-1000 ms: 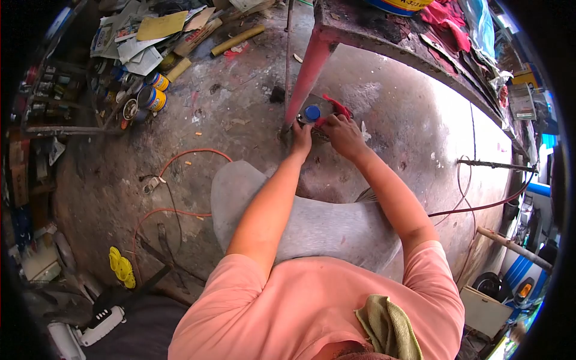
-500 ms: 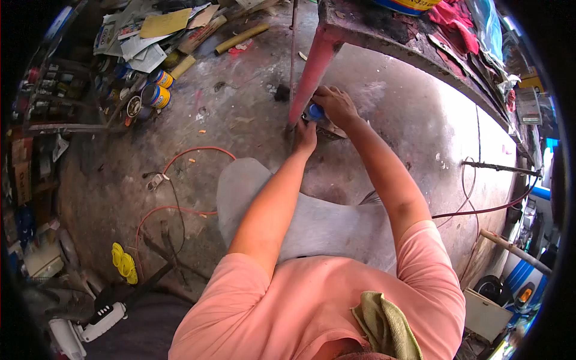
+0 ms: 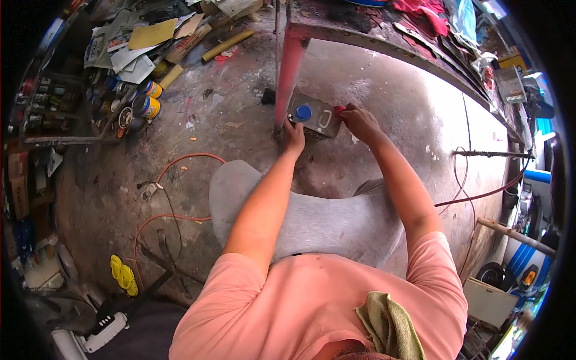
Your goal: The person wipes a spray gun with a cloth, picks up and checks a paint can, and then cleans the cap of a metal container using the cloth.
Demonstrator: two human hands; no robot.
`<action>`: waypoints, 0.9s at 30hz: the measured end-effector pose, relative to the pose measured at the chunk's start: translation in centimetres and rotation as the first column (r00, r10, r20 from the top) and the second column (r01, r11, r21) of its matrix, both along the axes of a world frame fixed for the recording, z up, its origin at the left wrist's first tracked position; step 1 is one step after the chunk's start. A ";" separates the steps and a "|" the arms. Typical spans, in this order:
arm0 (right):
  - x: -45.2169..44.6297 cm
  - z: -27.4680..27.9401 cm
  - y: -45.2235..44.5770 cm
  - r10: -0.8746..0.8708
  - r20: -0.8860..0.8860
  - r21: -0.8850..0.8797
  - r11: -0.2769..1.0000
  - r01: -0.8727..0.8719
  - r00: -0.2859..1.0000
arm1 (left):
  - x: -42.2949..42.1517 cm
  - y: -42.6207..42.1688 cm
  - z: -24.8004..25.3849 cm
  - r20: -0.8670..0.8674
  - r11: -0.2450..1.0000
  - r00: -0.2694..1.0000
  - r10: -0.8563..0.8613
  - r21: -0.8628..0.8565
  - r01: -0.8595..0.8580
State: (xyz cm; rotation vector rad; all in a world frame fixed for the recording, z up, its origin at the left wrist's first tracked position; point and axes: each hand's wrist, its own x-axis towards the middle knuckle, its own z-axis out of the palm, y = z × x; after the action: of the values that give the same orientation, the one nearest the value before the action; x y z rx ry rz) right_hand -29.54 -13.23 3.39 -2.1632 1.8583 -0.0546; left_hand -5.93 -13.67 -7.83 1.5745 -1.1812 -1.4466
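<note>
A rectangular metal can (image 3: 313,124) with a handle on its top stands on the floor beside the pink table leg. A round blue cap (image 3: 303,112) sits at the left of its top. My left hand (image 3: 294,137) is at the can's front left corner, fingers closed on something small beside the cap that I cannot make out. At the can's right side, my right hand (image 3: 361,125) is closed round a red cloth (image 3: 339,111), of which only a small part shows.
The pink-legged table (image 3: 384,43) rises behind the can, with red cloth and scraps on top. Papers (image 3: 150,36) and paint cans (image 3: 146,106) lie at the upper left. An orange hose (image 3: 180,157) and yellow sandals (image 3: 123,275) are on the floor at left.
My right hand has moved from over the blue cap to the can's right side. The can's top and handle now show. My left hand has stayed by the can.
</note>
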 end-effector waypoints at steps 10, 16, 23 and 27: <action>6.2 0.4 6.0 -0.102 0.105 0.088 0.992 0.093 0.989 | -0.4 -0.4 -6.1 0.003 0.997 1.000 0.030 -0.071 -0.029; 5.3 1.4 4.0 -0.140 0.338 0.040 0.990 0.134 0.931 | -0.1 -0.9 -5.6 0.051 1.000 0.999 -0.012 -0.011 0.013; 9.3 -2.0 3.3 0.043 0.272 -0.162 0.987 0.001 0.961 | 0.1 -0.2 -1.1 -0.070 0.998 0.997 -0.033 0.056 0.037; 8.9 0.3 4.3 0.056 0.115 -0.080 0.996 -0.047 0.992 | 0.3 -0.1 -1.5 -0.084 0.999 0.996 -0.037 0.021 0.039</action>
State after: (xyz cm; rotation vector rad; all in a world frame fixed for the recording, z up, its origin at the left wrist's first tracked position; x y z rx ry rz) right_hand -20.60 -8.94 3.70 -2.2068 1.7614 -0.2413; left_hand -5.67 -13.75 -9.30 1.4990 -1.1551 -1.5406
